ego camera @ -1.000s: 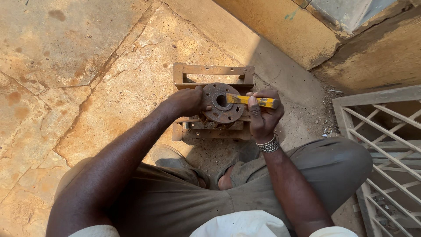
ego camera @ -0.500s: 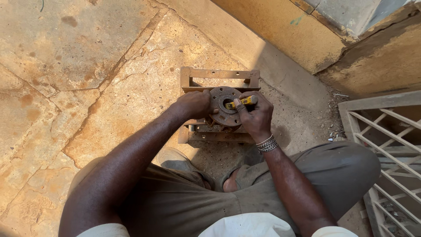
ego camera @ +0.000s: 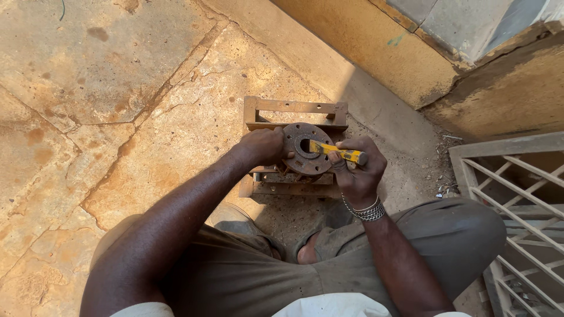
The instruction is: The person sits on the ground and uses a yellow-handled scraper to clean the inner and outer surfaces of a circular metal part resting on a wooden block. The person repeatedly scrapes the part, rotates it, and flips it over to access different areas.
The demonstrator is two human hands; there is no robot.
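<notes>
The rusty metal disc (ego camera: 305, 149) lies flat on a small steel frame (ego camera: 295, 114), and this frame stands on the stone floor (ego camera: 117, 117) just in front of my knees. I go from the big things to the small ones. The floor is cracked and yellowish, a low wall (ego camera: 376, 53) runs behind the frame, and a metal grille (ego camera: 517, 194) stands at my right side.

My left hand (ego camera: 263, 147) is closed over the left edge of the disc and keeps it steady on the frame. My right hand (ego camera: 355, 170) is closed around a yellow tool (ego camera: 336, 152), and I wear metal bracelets (ego camera: 367, 210) on this wrist. The tip of the tool points into the round hole in the middle of the disc; I cannot tell how deep it goes, or if it touches the inside.

As I judge it, the work is in the middle: the disc is placed and held, the tool is at the hole, but the surface is rusty all over and I see no part that looks finished. The scraping or prying at the hole seems not yet complete.
</notes>
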